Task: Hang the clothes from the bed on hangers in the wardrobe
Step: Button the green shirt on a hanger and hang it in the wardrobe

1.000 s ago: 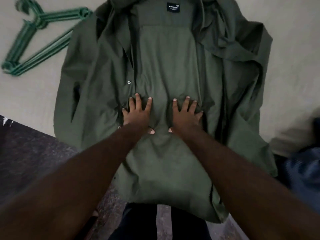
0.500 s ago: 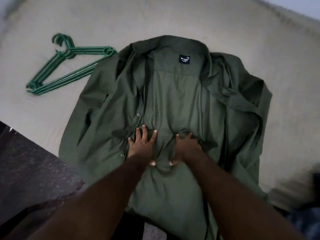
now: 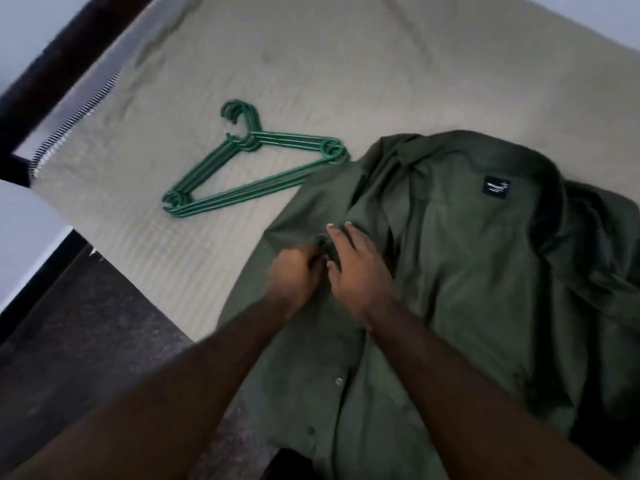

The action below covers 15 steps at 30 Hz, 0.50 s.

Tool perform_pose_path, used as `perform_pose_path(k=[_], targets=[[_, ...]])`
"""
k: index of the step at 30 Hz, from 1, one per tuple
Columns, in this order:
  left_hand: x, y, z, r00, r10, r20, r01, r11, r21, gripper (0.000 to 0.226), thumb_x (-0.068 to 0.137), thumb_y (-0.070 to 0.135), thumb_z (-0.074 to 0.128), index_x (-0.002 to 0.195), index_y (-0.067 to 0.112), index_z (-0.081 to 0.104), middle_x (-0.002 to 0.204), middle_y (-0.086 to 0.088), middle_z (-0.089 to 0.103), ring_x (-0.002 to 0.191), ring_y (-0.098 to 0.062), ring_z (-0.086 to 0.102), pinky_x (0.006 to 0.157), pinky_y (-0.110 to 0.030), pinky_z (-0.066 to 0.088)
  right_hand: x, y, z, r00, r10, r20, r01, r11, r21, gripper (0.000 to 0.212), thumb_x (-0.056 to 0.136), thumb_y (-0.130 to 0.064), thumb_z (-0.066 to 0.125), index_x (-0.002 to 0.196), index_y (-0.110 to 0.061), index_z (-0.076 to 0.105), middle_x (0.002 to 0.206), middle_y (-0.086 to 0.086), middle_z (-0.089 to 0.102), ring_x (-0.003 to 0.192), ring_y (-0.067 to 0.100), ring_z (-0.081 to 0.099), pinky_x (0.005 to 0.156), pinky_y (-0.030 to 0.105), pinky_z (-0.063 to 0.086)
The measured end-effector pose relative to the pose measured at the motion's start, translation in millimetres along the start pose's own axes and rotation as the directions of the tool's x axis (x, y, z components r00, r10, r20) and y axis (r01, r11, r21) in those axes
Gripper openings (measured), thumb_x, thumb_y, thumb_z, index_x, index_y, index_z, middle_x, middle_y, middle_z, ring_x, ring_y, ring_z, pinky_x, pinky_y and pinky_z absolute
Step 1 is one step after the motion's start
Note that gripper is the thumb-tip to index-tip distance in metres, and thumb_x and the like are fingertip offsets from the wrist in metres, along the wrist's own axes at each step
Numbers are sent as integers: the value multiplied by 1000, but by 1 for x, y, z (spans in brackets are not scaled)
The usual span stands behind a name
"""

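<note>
Currently: green shirt (image 3: 467, 289) lies spread open on the bed (image 3: 311, 64), collar at the far end, black label (image 3: 497, 185) showing inside the neck, lower hem hanging over the near edge. Both hands are on the shirt's left front panel, just below the collar level. Left hand (image 3: 294, 275) is blurred, but its fingers curl into a bunched fold of fabric, so it grips the shirt. Right hand (image 3: 356, 271) sits touching the left one, fingers fairly straight and laid flat on the cloth, pressing it down, not closed round anything. One pale button (image 3: 338, 381) shows on the placket nearer the hem. Stack of green hangers (image 3: 291, 139) lies flat just left of the shirt's shoulder, one end touching or tucked under it. Dark floor (image 3: 86, 323) lies left of the hem.
</note>
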State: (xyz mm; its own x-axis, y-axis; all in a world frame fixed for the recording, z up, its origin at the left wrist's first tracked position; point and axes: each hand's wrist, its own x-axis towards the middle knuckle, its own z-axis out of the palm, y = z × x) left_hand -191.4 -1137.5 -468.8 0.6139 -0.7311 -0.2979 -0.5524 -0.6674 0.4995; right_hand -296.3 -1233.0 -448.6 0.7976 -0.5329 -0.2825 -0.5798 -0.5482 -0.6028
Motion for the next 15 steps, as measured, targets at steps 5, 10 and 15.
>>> perform_pose_path(k=[5, 10, 15], targets=[[66, -66, -58, 978, 52, -204, -19, 987, 161, 23, 87, 21, 60, 106, 12, 71, 98, -12, 62, 92, -34, 59, 76, -41, 50, 39, -18, 34, 942, 206, 266, -149, 964, -221, 76, 92, -49, 56, 155, -31, 18, 164, 12, -1, 150, 35, 5, 120, 47, 18], [112, -92, -82, 984, 81, -159, -10, 913, 407, 37, 90, 23, 59, 125, 10, 60, 121, -13, 56, 111, -36, 49, 87, -45, 39, 45, -25, 54, 911, 292, 290, -162, 903, -398, 77, 92, -52, 55, 155, -34, 15, 164, 13, -6, 150, 38, -4, 121, 51, 12], [132, -105, -85, 999, 33, -26, -18, 894, 447, 29, 95, 25, 55, 119, 11, 63, 119, -12, 58, 112, -33, 51, 89, -44, 39, 50, -23, 53, 904, 292, 311, -150, 901, -407, 78, 91, -52, 57, 155, -37, 16, 164, 13, -6, 149, 38, -2, 121, 50, 14]])
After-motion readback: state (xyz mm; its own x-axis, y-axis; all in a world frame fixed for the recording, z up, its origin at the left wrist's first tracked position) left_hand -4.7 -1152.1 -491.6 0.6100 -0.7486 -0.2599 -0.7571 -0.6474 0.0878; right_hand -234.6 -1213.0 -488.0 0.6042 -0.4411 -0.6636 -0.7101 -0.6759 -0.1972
